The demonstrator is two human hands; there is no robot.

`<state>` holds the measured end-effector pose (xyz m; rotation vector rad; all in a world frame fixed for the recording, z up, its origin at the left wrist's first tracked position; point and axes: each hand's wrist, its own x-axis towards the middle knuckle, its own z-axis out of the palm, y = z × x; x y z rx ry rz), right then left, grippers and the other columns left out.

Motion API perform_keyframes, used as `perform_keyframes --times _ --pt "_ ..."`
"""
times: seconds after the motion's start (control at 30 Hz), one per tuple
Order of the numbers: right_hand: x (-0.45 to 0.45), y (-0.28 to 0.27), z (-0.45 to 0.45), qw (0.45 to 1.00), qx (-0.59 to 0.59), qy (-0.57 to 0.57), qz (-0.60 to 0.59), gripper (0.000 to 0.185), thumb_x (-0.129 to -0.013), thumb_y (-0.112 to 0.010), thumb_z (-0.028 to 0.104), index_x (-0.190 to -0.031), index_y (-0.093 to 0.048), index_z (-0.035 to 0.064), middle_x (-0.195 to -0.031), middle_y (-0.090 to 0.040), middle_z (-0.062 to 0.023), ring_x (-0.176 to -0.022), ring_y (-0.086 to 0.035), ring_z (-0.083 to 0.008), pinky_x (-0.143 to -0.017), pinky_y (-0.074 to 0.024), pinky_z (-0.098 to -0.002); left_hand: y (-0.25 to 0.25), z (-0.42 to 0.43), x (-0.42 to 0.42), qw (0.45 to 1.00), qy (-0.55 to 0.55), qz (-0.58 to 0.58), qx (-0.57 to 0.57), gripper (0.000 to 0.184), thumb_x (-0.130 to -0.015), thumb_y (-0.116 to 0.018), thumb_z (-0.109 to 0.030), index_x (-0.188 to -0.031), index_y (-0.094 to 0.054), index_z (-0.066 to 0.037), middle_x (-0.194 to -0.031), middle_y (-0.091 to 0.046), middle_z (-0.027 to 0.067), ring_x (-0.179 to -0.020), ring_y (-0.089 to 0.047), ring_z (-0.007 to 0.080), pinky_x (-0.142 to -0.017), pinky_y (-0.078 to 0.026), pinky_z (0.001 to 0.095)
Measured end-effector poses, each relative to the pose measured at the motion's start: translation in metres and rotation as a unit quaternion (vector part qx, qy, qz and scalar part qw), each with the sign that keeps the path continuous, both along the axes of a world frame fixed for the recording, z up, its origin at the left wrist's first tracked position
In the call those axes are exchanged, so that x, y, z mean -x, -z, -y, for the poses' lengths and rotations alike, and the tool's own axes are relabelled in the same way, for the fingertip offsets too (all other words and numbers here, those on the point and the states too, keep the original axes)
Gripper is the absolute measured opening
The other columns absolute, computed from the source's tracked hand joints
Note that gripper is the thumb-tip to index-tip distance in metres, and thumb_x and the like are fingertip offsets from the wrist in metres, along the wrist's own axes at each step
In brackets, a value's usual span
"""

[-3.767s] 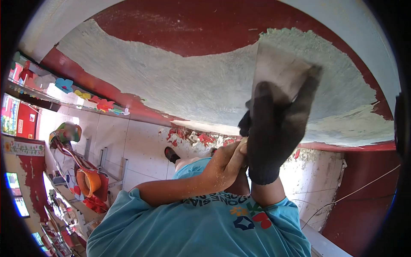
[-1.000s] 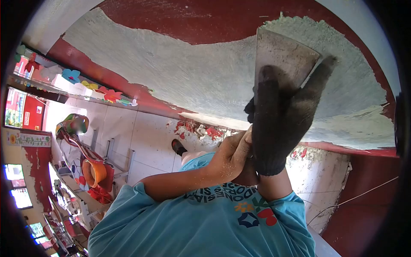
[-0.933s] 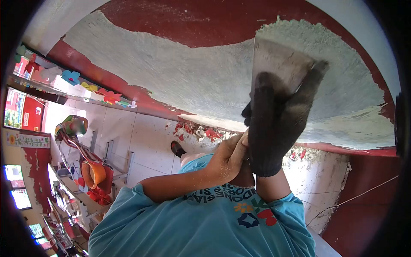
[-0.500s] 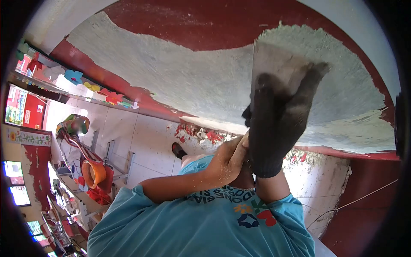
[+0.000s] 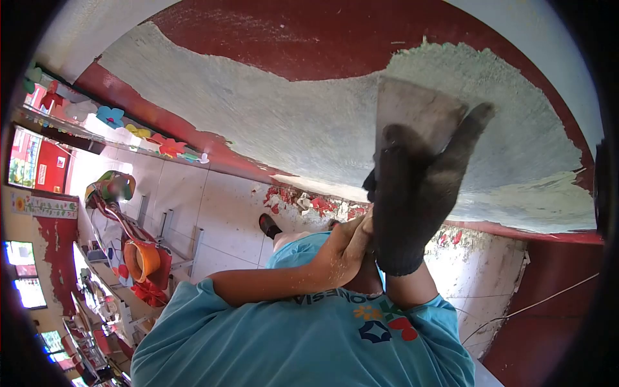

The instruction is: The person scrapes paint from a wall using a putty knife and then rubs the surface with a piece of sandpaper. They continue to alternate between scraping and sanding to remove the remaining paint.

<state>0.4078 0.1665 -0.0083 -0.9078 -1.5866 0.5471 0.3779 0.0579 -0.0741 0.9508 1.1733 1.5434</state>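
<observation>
Nearest me, the bare left hand (image 5: 346,250) curls against the heel of the black-gloved right hand (image 5: 414,200); I cannot tell what the left grip encloses. The right grip is closed on a scraper (image 5: 422,103), two fingers spread along its broad, dull grey, smudged blade. The blade lies over a pale patch (image 5: 277,126) with open room either side, near ragged red paint (image 5: 271,42).
</observation>
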Motion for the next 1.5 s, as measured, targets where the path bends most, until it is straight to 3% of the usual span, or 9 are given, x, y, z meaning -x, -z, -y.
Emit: perform_keyframes --times 0.2,0.4,0.53,0.63,1.03,1.23,1.3,1.43,1.5 --pt "-0.003 0.007 0.004 1.000 0.005 0.000 0.005 0.074 -0.083 -0.052 0.004 -0.140 -0.007 -0.0076 -0.056 -0.055 -0.0060 -0.040 -0.049 -0.0086 -0.038 -0.0397 -0.0222 0.005 0.002 0.001 0.996 0.052 0.070 0.010 0.035 -0.100 -0.030 -0.025 -0.111 -0.051 0.002 -0.078 -0.054 -0.0004 -0.071 -0.046 0.0047 -0.064 -0.040 0.0204" --pt "-0.005 0.008 0.003 1.000 -0.007 -0.007 0.012 0.074 -0.083 -0.053 0.005 -0.140 -0.007 -0.0070 -0.058 -0.056 -0.0061 -0.040 -0.050 -0.0084 -0.038 -0.0397 -0.0222 -0.003 -0.002 0.012 0.997 0.065 0.026 0.033 0.038 -0.100 -0.030 -0.030 -0.109 -0.052 0.001 -0.075 -0.051 -0.0008 -0.068 -0.043 0.0044 -0.060 -0.037 0.0203" --pt "-0.005 0.009 0.006 1.000 -0.018 -0.006 0.016 0.074 -0.084 -0.053 0.006 -0.140 -0.008 -0.0065 -0.059 -0.057 -0.0063 -0.040 -0.050 -0.0083 -0.038 -0.0397 -0.0222 0.000 -0.002 0.009 0.999 0.051 -0.009 -0.002 0.038 -0.100 -0.030 -0.029 -0.109 -0.051 0.001 -0.074 -0.050 -0.0012 -0.068 -0.044 0.0042 -0.059 -0.038 0.0202" --pt "-0.001 0.009 0.007 0.999 -0.033 -0.011 0.017 0.074 -0.084 -0.054 0.007 -0.140 -0.008 -0.0061 -0.060 -0.058 -0.0064 -0.041 -0.050 -0.0083 -0.038 -0.0397 -0.0222 0.005 -0.001 0.006 0.997 0.039 0.062 0.005 0.038 -0.100 -0.031 -0.029 -0.109 -0.051 0.002 -0.072 -0.050 -0.0011 -0.066 -0.044 0.0041 -0.058 -0.038 0.0205" --pt "-0.001 0.009 0.000 0.998 -0.053 -0.009 0.029 0.073 -0.085 -0.055 0.009 -0.141 -0.010 -0.0046 -0.063 -0.061 -0.0067 -0.042 -0.051 -0.0079 -0.038 -0.0398 -0.0221 -0.002 -0.003 0.009 0.999 0.013 -0.052 -0.001 0.038 -0.100 -0.031 -0.031 -0.104 -0.051 0.002 -0.067 -0.046 -0.0020 -0.062 -0.040 0.0047 -0.056 -0.035 0.0209" --pt "-0.001 0.010 0.002 0.997 -0.072 -0.013 0.031 0.073 -0.085 -0.056 0.010 -0.141 -0.010 -0.0039 -0.065 -0.062 -0.0069 -0.042 -0.051 -0.0078 -0.038 -0.0399 -0.0221 0.003 0.002 0.010 0.992 0.067 0.014 0.108 0.040 -0.099 -0.032 -0.032 -0.102 -0.053 0.002 -0.067 -0.047 -0.0018 -0.063 -0.042 0.0061 -0.056 -0.036 0.0220" --pt "-0.003 0.010 -0.001 0.997 -0.074 -0.011 0.034 0.073 -0.085 -0.056 0.011 -0.141 -0.011 -0.0037 -0.066 -0.063 -0.0070 -0.042 -0.051 -0.0077 -0.038 -0.0399 -0.0221 0.001 -0.001 0.001 0.999 -0.012 -0.025 -0.025 0.040 -0.099 -0.032 -0.032 -0.101 -0.053 0.002 -0.068 -0.047 -0.0018 -0.063 -0.041 0.0058 -0.056 -0.036 0.0221" --pt "-0.004 0.012 0.001 0.998 -0.037 0.000 0.059 0.072 -0.085 -0.056 0.011 -0.141 -0.013 -0.0041 -0.068 -0.064 -0.0074 -0.043 -0.052 -0.0080 -0.039 -0.0411 -0.0230 0.005 0.003 0.009 0.998 0.027 -0.015 0.049 0.038 -0.100 -0.031 -0.029 -0.101 -0.052 0.003 -0.069 -0.048 -0.0010 -0.064 -0.041 0.0059 -0.057 -0.036 0.0222" --pt "0.002 0.005 -0.001 0.998 -0.060 -0.006 -0.011 0.070 -0.085 -0.056 0.011 -0.140 -0.014 -0.0040 -0.067 -0.064 -0.0075 -0.043 -0.052 -0.0078 -0.039 -0.0416 -0.0236 0.003 -0.002 0.014 0.998 0.030 -0.042 0.028 0.037 -0.100 -0.030 -0.027 -0.099 -0.052 0.003 -0.070 -0.049 -0.0003 -0.065 -0.041 0.0061 -0.057 -0.036 0.0222"
